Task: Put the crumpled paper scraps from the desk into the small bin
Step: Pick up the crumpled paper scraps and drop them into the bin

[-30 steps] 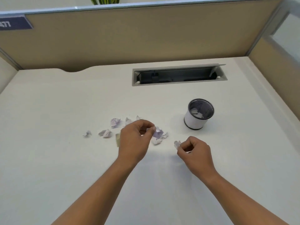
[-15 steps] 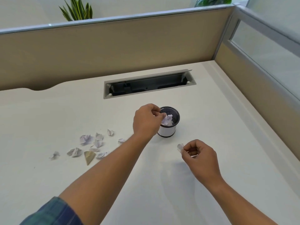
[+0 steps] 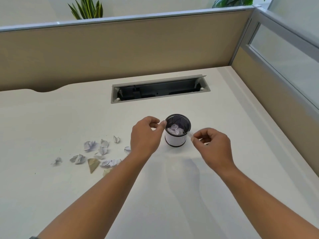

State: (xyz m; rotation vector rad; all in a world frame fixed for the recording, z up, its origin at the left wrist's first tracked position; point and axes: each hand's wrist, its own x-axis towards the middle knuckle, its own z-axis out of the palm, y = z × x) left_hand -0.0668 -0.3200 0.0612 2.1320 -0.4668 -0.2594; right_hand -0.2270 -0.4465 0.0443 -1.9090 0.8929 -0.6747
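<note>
Hands flank the small bin point(image 3: 174, 140) on a white tabletop point(image 3: 51, 118) in an office cubicle; the bin, a black mesh cup with a white band round its wall, stands upright near the middle of the surface. The left hand point(image 3: 146, 137) hovers just left of it, fingers point(image 3: 154, 120) loosely curled, a gap showing between thumb and forefinger and nothing seen in them; the thumb tip lies at the rim, though whether it touches cannot be told. The right hand point(image 3: 213, 144) is just right of the bin, thumb and forefinger pinching a small scrap point(image 3: 190, 136) close beside the bin's wall. Crumpled white paper point(image 3: 175, 130) lies inside the bin; roughly 10 paper scraps point(image 3: 89, 145) lie scattered on the tabletop to the left, well apart from the bin, a brown piece point(image 3: 93, 165) among them. Farther back, an open cable tray point(image 3: 160, 91) is set into the surface; a beige partition point(image 3: 120, 49) closes the far side, with 2 plants point(image 3: 88, 10) behind it.
</note>
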